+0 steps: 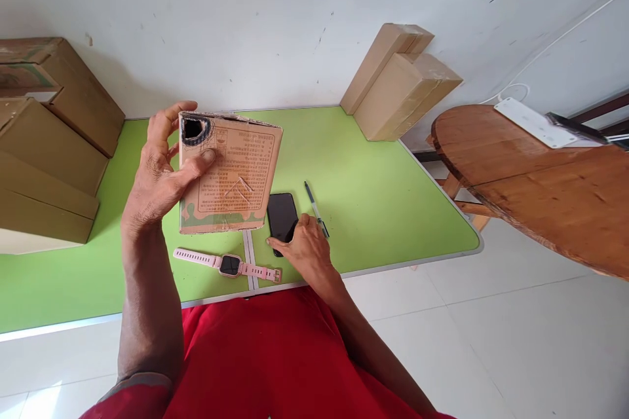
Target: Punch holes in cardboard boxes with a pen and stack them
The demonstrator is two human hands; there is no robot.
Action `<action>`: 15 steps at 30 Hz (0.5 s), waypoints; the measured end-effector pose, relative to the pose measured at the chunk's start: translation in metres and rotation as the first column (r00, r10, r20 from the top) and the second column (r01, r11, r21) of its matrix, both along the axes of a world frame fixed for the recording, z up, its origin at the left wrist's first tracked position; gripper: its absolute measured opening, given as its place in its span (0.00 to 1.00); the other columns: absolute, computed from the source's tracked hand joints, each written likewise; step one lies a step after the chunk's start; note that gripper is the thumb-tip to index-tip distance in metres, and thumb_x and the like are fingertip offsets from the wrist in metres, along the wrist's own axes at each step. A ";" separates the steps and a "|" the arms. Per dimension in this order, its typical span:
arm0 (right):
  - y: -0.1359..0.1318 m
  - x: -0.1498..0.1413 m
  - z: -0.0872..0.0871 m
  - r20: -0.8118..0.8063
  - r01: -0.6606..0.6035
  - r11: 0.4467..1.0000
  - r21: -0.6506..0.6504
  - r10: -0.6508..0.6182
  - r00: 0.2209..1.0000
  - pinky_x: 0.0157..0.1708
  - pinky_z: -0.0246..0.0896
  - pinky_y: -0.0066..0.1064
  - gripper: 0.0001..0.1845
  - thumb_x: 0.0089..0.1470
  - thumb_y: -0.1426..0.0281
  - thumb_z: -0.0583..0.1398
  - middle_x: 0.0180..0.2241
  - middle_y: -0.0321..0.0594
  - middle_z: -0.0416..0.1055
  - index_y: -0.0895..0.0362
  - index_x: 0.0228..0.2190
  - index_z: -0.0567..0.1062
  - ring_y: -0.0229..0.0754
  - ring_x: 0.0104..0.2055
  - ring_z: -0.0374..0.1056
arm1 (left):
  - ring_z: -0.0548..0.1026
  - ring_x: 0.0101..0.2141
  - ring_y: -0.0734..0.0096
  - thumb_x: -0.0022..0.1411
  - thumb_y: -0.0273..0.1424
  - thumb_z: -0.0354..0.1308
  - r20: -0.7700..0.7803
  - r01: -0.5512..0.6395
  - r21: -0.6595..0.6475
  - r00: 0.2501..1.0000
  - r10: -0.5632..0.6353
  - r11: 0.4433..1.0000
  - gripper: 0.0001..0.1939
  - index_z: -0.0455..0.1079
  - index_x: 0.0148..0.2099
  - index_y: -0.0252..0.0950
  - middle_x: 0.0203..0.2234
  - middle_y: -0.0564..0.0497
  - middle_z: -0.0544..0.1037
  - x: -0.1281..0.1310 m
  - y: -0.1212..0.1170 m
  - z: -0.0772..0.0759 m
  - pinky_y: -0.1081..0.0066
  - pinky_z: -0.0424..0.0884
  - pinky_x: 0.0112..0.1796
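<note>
The left grip (160, 177) is pinching the cardboard box (238, 167), probably keeping it raised; below this grip, the watch (229, 265) is lying. The phone (282, 213) is lying partly under the right grip (309, 245), whether pinched I cannot tell; the pen (313, 201) is lying just beside.

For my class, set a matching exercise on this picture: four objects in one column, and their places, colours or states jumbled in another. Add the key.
Things
1. Box with a hole
2. Phone
3. Watch
4. Pen

Places, colours or states
A. Pink, with its strap stretched out
B. Held up by the left hand
C. Lying just to the right of the phone
D. Touched by the right hand

Right pairs: 1-B, 2-D, 3-A, 4-C
</note>
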State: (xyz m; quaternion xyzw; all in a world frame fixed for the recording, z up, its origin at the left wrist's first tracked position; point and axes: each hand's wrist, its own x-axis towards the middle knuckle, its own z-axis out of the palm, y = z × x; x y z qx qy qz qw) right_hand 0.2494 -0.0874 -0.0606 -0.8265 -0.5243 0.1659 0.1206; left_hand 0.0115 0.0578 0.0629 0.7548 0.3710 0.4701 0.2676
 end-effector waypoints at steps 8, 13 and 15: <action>0.005 0.027 0.003 -0.598 0.008 1.000 0.015 0.002 0.801 0.35 0.71 0.38 0.11 0.55 0.60 0.66 0.29 0.40 0.79 0.54 0.30 0.75 0.50 0.35 0.78 | 0.71 0.59 0.44 0.57 0.61 0.76 0.029 0.007 -0.099 1.000 -0.004 0.995 0.46 0.72 0.71 0.49 0.58 0.45 0.73 -0.001 -0.003 0.002 0.25 0.68 0.66; -0.034 0.034 0.015 -0.994 0.139 0.986 -0.097 -0.102 0.033 0.44 0.81 0.44 0.22 0.57 0.60 0.71 0.53 0.50 0.85 0.55 0.51 0.81 0.53 0.47 0.84 | 0.71 0.61 0.43 0.57 0.62 0.76 0.040 -0.006 -0.107 0.999 0.011 0.994 0.45 0.72 0.70 0.50 0.61 0.45 0.73 -0.001 -0.005 0.002 0.28 0.69 0.66; -0.052 0.039 0.024 -0.979 0.215 0.969 -0.121 -0.080 -0.188 0.46 0.81 0.42 0.23 0.58 0.63 0.73 0.60 0.49 0.82 0.52 0.54 0.82 0.51 0.51 0.84 | 0.72 0.62 0.42 0.58 0.59 0.75 0.032 -0.004 -0.107 0.999 0.008 0.994 0.43 0.72 0.70 0.51 0.62 0.46 0.73 0.000 -0.006 0.003 0.29 0.69 0.67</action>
